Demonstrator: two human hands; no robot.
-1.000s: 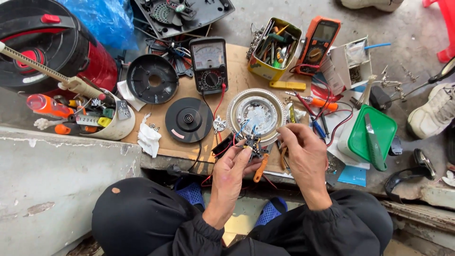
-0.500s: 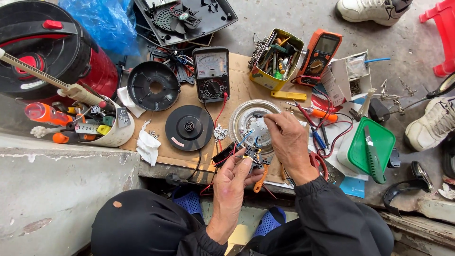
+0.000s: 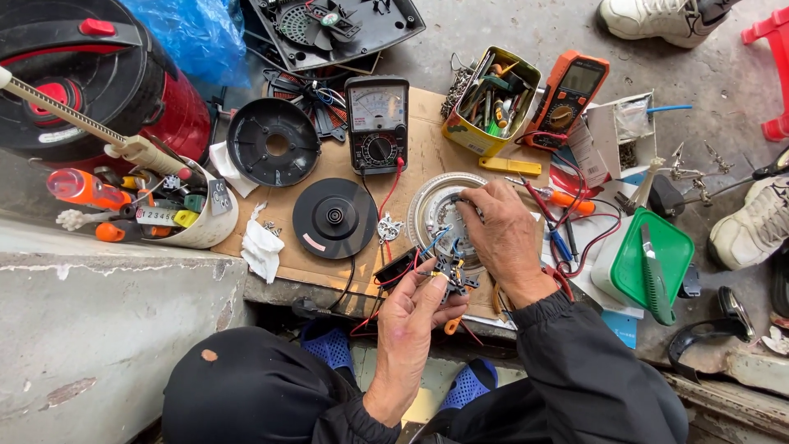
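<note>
Right hand is covering most of the round metal plate, so its fingertip contact is staying hidden. Left hand is hiding the body of the small wired part; the grip on it can't be made out. Red cooker is getting cut off by the left and top edges. White shoe is running off the right edge. Tin contents too small to tell.

Left hand pinching a small wired switch part at the worktop's near edge, right hand fingertips on the round metal heating plate beside it, black analogue meter behind, black disc base to the left
</note>
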